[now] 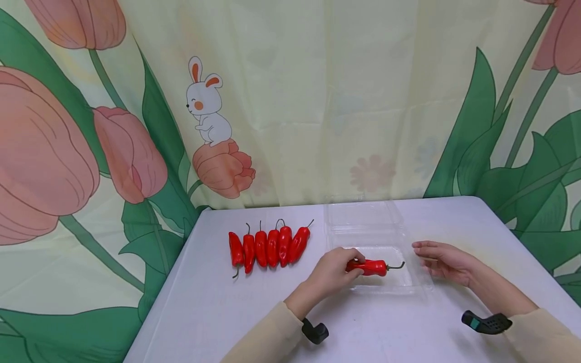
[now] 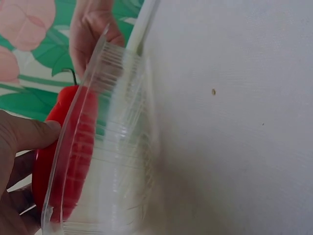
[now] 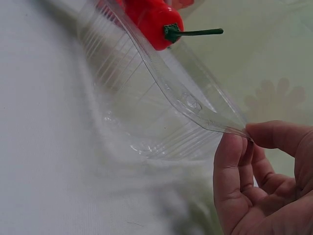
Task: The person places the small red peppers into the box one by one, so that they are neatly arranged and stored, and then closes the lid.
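Note:
A red chili pepper [image 1: 374,267] with a dark green stem lies level over the near half of a clear plastic clamshell box [image 1: 395,289]. My left hand [image 1: 335,271] pinches the pepper at its left end between thumb and fingers. In the left wrist view the pepper [image 2: 55,152] is partly seen through the box's ribbed wall [image 2: 122,132]. My right hand [image 1: 447,262] is at the box's right side. The right wrist view shows its thumb and fingers [image 3: 271,134] pinching the corner of the clear rim [image 3: 215,126].
Several red peppers [image 1: 273,247] stand in a row on the white table [image 1: 218,312], left of the box. The box's clear lid [image 1: 363,214] lies folded back toward the curtain [image 1: 290,101]. A black band [image 1: 314,331] is on the left wrist, another [image 1: 486,322] on the right.

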`<action>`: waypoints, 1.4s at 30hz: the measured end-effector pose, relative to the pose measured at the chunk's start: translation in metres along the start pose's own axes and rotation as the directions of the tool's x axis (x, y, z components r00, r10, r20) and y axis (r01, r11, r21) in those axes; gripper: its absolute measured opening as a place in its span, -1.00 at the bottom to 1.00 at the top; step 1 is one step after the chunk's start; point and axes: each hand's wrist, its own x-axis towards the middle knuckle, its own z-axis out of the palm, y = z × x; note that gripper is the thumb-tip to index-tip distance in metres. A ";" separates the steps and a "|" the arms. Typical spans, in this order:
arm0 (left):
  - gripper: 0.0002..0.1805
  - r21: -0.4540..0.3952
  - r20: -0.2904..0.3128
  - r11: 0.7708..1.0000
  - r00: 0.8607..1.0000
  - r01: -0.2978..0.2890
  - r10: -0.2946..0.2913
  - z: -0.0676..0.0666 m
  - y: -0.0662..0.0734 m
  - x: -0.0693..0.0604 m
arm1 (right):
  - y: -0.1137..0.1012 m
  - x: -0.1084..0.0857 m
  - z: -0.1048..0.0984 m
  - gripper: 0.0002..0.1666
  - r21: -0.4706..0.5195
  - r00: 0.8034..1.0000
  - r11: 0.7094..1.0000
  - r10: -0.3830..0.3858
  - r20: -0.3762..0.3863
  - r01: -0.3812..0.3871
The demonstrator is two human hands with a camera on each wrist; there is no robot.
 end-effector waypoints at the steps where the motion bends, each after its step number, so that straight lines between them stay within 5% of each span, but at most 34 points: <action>1: -0.68 0.003 0.004 1.000 1.000 -0.003 0.003 0.001 0.000 0.000 | 0.000 0.000 0.000 -0.84 -0.001 1.000 1.000 0.002 -0.001 -0.002; 42: -0.77 0.054 -0.023 0.997 0.998 -0.050 0.051 0.012 -0.003 0.004 | -0.004 0.001 0.001 -0.82 -0.024 1.000 1.000 0.013 0.024 -0.012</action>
